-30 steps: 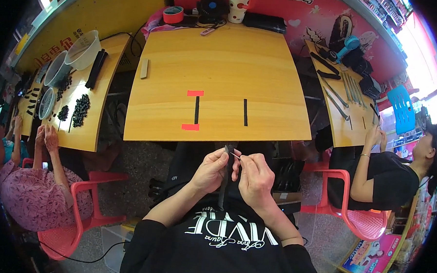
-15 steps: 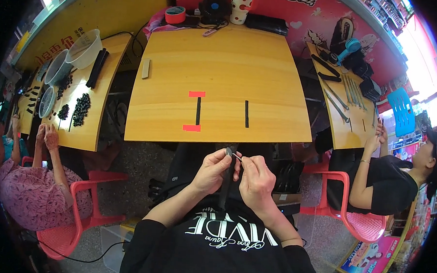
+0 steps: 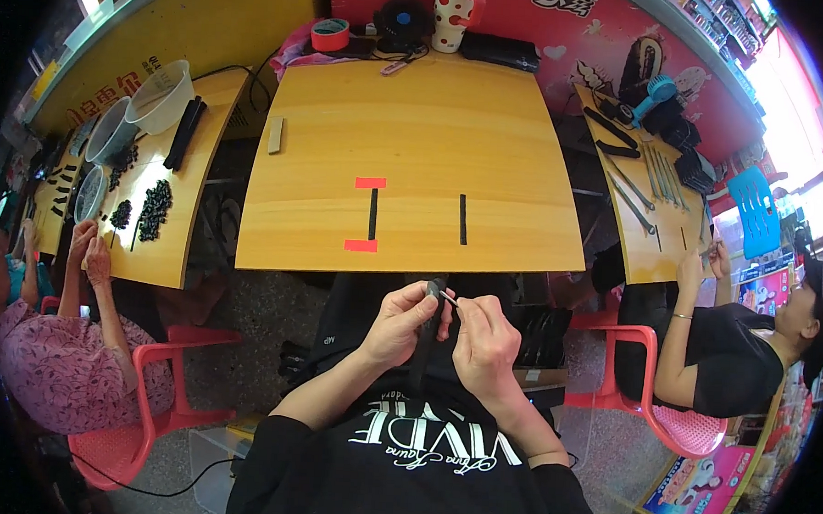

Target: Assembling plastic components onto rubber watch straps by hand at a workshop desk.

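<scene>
Just beyond the near table edge, my left hand (image 3: 399,321) is closed on a black strap (image 3: 423,359), which hangs down toward my lap. A small grey piece shows at its thumb tip; I cannot tell what it is. My right hand (image 3: 486,341) pinches a thin, light-coloured stick-like tool (image 3: 450,299), its tip at the strap by my left fingertips. On the wooden table (image 3: 408,119) in front of me lie two short black strips, one (image 3: 373,214) between two red tape pieces (image 3: 371,183) and another (image 3: 464,220) to its right.
A beige block (image 3: 275,135) lies at the table's left. Along the back stand red tape (image 3: 329,35), a small black fan (image 3: 403,20), a spotted cup (image 3: 451,18) and a black pouch (image 3: 500,51). People work at side tables, left with plastic tubs (image 3: 159,97), right with a blue hand fan (image 3: 655,95).
The view has shifted very slightly. My hands keep nearly the same place and grip, with the tool's tip still at the strap. The people at both sides have moved their hands a little.
</scene>
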Demonstrator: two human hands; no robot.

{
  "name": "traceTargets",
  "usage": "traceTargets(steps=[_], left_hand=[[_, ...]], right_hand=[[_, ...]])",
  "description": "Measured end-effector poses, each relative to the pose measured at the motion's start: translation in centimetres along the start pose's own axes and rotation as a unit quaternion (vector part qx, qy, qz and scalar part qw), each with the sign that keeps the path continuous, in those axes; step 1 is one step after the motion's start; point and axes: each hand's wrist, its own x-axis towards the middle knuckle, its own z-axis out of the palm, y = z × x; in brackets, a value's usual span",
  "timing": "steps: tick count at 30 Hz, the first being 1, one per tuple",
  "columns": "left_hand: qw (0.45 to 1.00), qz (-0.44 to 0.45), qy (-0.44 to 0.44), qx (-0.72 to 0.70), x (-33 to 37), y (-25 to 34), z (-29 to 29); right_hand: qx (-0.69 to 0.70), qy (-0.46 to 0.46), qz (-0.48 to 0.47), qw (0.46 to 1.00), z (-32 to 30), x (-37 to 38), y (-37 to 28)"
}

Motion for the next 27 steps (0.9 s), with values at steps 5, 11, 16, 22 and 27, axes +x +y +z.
traceTargets(steps=[5, 11, 16, 22, 27], left_hand=[[0.992, 0.032, 0.016, 0.123, -0.1, 0.5, -0.3], [0.982, 0.021, 0.023, 0.187, -0.6, 1.4, -0.1], [0.961, 0.031, 0.046, 0.271, -1.0, 1.6, -0.4], [0.964, 0.001, 0.023, 0.265, -1.2, 1.6, -0.3], [0.948, 0.030, 0.046, 0.312, -1.5, 1.6, -0.2]], right_hand=[[0.008, -0.010, -0.027, 1.000, -0.4, -0.1, 0.6], [-0.023, -0.032, -0.079, 0.996, -1.0, 0.0, 0.5], [-0.154, -0.087, -0.138, 0.975, -1.6, 0.5, 0.5], [0.002, -0.089, -0.130, 0.987, -1.4, 0.2, 1.8], [-0.142, -0.110, -0.189, 0.965, -1.7, 0.4, 1.1]])
